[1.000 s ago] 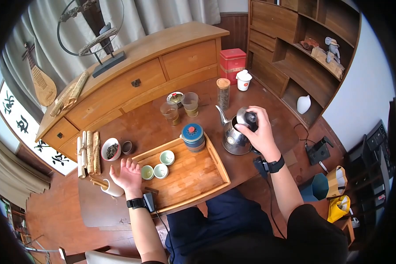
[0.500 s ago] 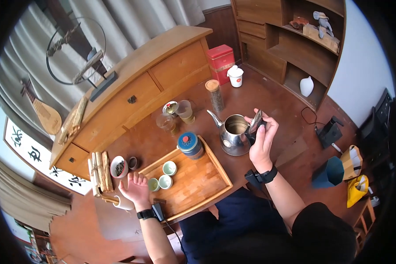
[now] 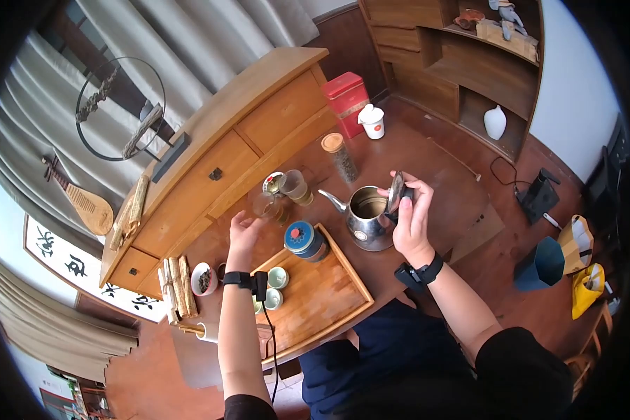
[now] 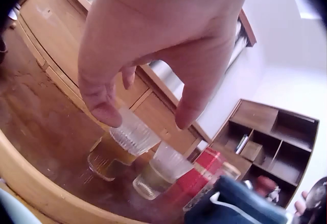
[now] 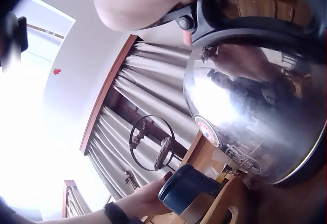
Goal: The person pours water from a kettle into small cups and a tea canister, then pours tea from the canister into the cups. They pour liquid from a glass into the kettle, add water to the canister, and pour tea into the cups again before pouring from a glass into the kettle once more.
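My right hand [image 3: 414, 227] grips the dark knob of the kettle lid [image 3: 397, 187], tilted up at the rim of a shiny steel kettle [image 3: 368, 234]. The kettle's mouth is uncovered and its spout points left. My left hand [image 3: 243, 241] reaches over the table with fingers and thumb spread and nothing between them. Just beyond its fingertips stand a clear cup [image 4: 135, 134] and a second clear cup [image 4: 159, 170], both with yellowish liquid low inside. A blue canister [image 3: 315, 250] with a red knob sits at the wooden tray's far corner, between my hands.
The wooden tray [image 3: 329, 301] carries small pale green cups [image 3: 278, 278], partly behind my left wrist. Behind the kettle are a cork-topped jar [image 3: 343, 162], a white lidded cup [image 3: 372, 124] and a red tin [image 3: 346, 94]. A bowl of tea leaves [image 3: 204, 279] lies left.
My left hand has risen from beside the small green cups and moved forward to the clear cups. The right hand has lifted and tilted the lid off the kettle's mouth. The head view has turned.
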Motion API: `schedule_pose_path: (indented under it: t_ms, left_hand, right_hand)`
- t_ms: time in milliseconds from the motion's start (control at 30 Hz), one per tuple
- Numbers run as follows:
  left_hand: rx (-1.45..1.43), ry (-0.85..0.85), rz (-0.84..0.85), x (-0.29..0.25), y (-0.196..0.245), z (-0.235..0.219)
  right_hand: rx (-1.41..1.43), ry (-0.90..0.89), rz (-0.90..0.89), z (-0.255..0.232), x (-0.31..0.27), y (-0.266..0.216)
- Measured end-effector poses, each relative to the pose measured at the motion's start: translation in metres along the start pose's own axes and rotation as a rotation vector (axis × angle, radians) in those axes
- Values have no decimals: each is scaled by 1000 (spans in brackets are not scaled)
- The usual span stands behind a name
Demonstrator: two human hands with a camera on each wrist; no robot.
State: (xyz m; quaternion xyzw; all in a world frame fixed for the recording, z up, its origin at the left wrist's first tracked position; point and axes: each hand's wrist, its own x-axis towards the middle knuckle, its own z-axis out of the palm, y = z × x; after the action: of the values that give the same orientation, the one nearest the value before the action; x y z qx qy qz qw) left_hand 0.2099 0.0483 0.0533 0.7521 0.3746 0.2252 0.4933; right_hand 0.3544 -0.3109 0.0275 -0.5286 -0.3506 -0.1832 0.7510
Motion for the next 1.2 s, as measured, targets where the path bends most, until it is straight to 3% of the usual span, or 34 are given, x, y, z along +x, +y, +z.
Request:
schedule_pose_path:
  t_ms: [67,133,233,300,433,533,600,733,800,867,1033,1133,1200]
  left_hand:
    - [161,74,35,35,-29,15]
    - [315,152,71,41,-28,25]
    - [199,164,72,30,-18,37]
    - [33,81,59,35,-24,42]
    - [128,70,142,41,-29,50]
    - [-67,57,119,37,-29,54]
    - [-119,116,211,38,-34,57]
    - [-81,188,220,31,-19,48]
    - [-146,177,342,25,-1,44]
    - [-185,146,346,14,24,40]
    - [-258,-12,419,-23,83,51]
    - [-297,-117,419,-45,106,62]
    - [-290,-216,433,-56,116,72]
  right_hand:
    - [-44,-1,-5,-1,-2,5]
    - [-45,5,4,-2,-3,6]
    - [-40,20,0,0,-3,5]
    - [-45,25,-3,0,-3,6]
    - [-100,30,-28,-2,-4,11]
    - [-138,29,-16,-3,-6,12]
    - [-166,30,-9,-3,-7,13]
    - [-174,40,-30,-4,-7,14]
    - [-191,39,-43,0,-5,9]
    - [-50,113,-14,6,-1,1]
    - [-82,36,1,2,-3,3]
    - [-101,109,-44,4,-2,2]
    - [-102,30,25,0,-3,2]
